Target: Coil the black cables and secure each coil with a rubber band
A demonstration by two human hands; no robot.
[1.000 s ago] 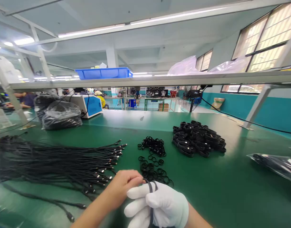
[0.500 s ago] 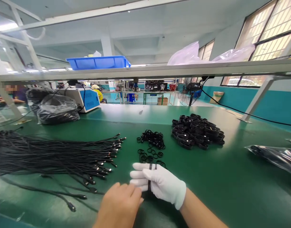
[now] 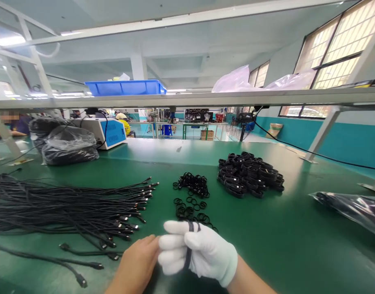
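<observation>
My right hand (image 3: 195, 249) wears a white glove, its fingers curled and the thumb bent over them. Black bands (image 3: 191, 226) circle its index finger, and a dark strip crosses the lower fingers beneath the thumb. My bare left hand (image 3: 140, 257) is closed and meets the gloved fingertips from the left; its own fingertips are hidden, so what it holds cannot be made out. Just beyond the glove lie loose black rings (image 3: 185, 211) and a denser heap of small black rings (image 3: 193, 184). Black cables (image 3: 83, 204) with metal plugs spread out to the left.
Coiled black cables (image 3: 250, 173) form a pile at the right. A clear bag of black goods (image 3: 349, 208) lies farther right. Behind are a bagged bundle (image 3: 71, 145) and a blue-and-white machine (image 3: 114, 132). A shelf (image 3: 190, 99) spans overhead, carrying a blue tray (image 3: 126, 87).
Both hands have shifted lower and to the left in view. The gloved fingers are more curled, and the left hand has moved left relative to them. The camera has tilted slightly.
</observation>
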